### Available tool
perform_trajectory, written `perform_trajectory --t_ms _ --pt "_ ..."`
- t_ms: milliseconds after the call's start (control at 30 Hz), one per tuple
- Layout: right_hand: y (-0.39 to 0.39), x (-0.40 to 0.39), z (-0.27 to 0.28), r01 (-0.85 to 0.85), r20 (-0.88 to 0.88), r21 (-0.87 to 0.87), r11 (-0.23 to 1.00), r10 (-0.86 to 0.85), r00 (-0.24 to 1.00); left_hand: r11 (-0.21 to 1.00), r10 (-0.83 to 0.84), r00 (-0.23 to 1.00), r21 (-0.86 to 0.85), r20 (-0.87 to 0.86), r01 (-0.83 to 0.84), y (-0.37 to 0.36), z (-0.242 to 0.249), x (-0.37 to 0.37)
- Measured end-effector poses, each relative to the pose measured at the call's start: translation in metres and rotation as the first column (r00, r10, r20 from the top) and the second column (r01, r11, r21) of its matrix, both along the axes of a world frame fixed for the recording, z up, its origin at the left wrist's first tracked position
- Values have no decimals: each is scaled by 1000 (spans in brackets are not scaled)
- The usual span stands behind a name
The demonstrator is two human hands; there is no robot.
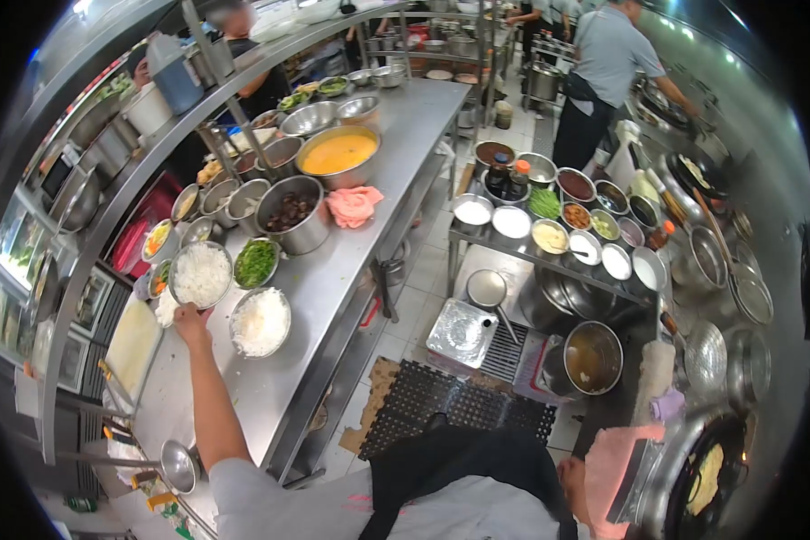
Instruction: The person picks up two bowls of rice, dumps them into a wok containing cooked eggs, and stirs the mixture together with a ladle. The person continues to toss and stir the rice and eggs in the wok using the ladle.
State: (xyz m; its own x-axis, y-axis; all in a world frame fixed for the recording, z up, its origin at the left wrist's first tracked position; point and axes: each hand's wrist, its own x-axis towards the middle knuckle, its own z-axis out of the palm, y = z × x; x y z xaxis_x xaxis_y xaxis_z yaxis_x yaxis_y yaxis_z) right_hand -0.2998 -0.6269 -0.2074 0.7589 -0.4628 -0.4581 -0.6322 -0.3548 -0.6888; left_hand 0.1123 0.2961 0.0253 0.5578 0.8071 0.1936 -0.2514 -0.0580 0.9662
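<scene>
My left hand (191,324) reaches out over the steel counter, at the near rim of a metal bowl of white rice (202,274). Its fingers are curled closed; what they grip is hidden. Some white food (166,310) lies just beside the fingers. To the right of the hand stands a second bowl of white rice (261,322), and behind that a bowl of chopped green herbs (256,263). My right hand (572,479) is low beside my body, near a pink cloth (614,463) at the stove edge. Its fingers are mostly hidden.
A pot of dark pieces (290,214), an orange mixture (340,155) and a pink rag (355,206) sit farther along the counter. Seasoning bowls (511,222) fill a stand. At right, a wok (706,477) holds yellow food over flame. A co-worker (607,76) stands ahead.
</scene>
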Motion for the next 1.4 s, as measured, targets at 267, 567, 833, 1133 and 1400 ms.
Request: perform_trajectory --t_ms 267,567,833,1133,1400 --pt "67 166 151 -105 367 358 928 -36 930 768 -630 752 -12 -194 640 -270 99 3" --pt "67 118 238 9 470 574 818 -339 815 -140 -969 -204 -368 -141 919 -637 9 -59" --pt "-35 -54 263 535 399 598 596 -801 446 -709 -645 -743 -225 -176 668 -877 40 -188" --pt "-191 -199 358 899 669 189 395 -722 177 -902 -349 -911 -185 -220 390 -970 74 -234" --pt "-357 -226 320 362 393 -919 -153 -365 844 -740 -432 -861 -439 -270 509 -941 0 -197"
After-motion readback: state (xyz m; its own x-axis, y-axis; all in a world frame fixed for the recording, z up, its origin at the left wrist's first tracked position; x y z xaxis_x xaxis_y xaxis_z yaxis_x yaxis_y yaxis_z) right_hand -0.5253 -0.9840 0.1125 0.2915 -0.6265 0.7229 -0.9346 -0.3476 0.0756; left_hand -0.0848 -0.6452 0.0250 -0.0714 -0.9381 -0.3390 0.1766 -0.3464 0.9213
